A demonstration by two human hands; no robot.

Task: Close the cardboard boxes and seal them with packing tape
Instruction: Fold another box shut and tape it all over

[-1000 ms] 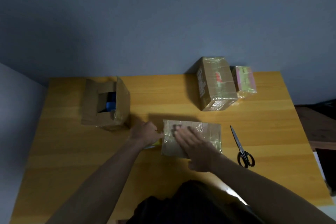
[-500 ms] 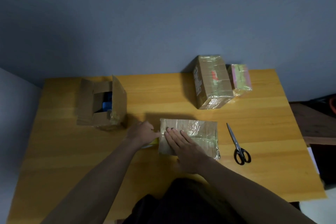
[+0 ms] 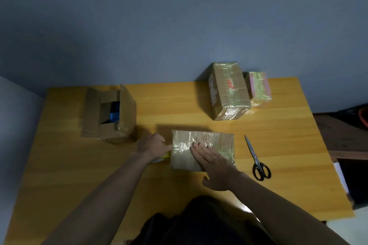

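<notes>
A flat cardboard box [image 3: 217,140] wrapped in shiny clear tape lies in the middle of the wooden table [image 3: 179,111]. My right hand [image 3: 213,163] presses flat on its top with straight fingers. At the box's left edge my left hand [image 3: 154,146] grips a tape roll [image 3: 162,157], of which only a yellow-white bit shows under the fingers. An open cardboard box [image 3: 108,113] with raised flaps and something blue inside stands at the left.
Black-handled scissors [image 3: 256,160] lie right of the taped box. At the back right stand a taller taped box [image 3: 228,90] and a small pink and green taped parcel [image 3: 258,88]. A dark cabinet stands beyond the table's right edge.
My right hand has slid a little along the box top, fingers still flat. My left hand stays at the box's left edge with the tape roll. The head camera shifted slightly.
</notes>
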